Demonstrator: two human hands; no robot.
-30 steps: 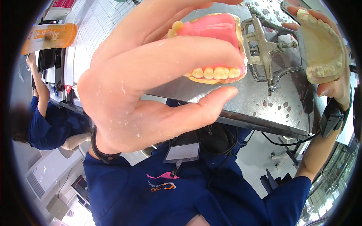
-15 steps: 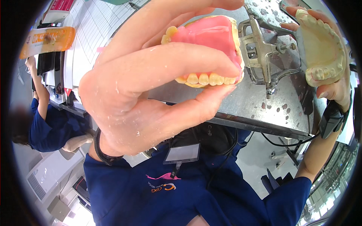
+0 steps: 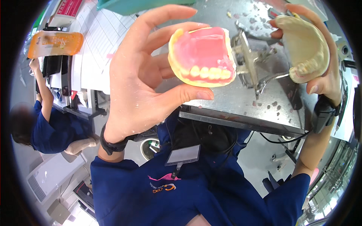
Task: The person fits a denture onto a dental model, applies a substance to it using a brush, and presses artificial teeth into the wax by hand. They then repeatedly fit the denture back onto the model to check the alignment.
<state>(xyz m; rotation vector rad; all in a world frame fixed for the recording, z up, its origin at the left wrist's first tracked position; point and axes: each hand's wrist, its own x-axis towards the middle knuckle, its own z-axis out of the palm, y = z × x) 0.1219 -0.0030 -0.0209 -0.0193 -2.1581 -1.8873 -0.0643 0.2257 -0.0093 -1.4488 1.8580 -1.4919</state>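
My left hand [image 3: 151,71] grips a dental model [image 3: 201,56] by its outer side, thumb below and fingers behind. The model carries a pink wax base with a row of ivory teeth along its lower edge. A metal dental articulator [image 3: 247,62] joins this model to a second, cream plaster model [image 3: 307,47] on the right. My right hand [image 3: 328,64] wraps around that plaster model from its outer side, thumb at the bottom. The articulator is spread wide, so the inner faces of both models show. Part of its frame is hidden behind the models.
A metal-topped bench [image 3: 271,109] with dark pink spots lies beneath my hands. White lined paper [image 3: 98,30], an orange-and-white packet [image 3: 56,43] and a teal container [image 3: 139,5] are at the far left. Another person [image 3: 56,128] in navy sits left. A bin [image 3: 150,148] stands on the floor.
My left index finger and thumb have come off the teeth and opened outward; the hand now holds the model's outer side. The articulator and both models have shifted left, and my right hand moved along.
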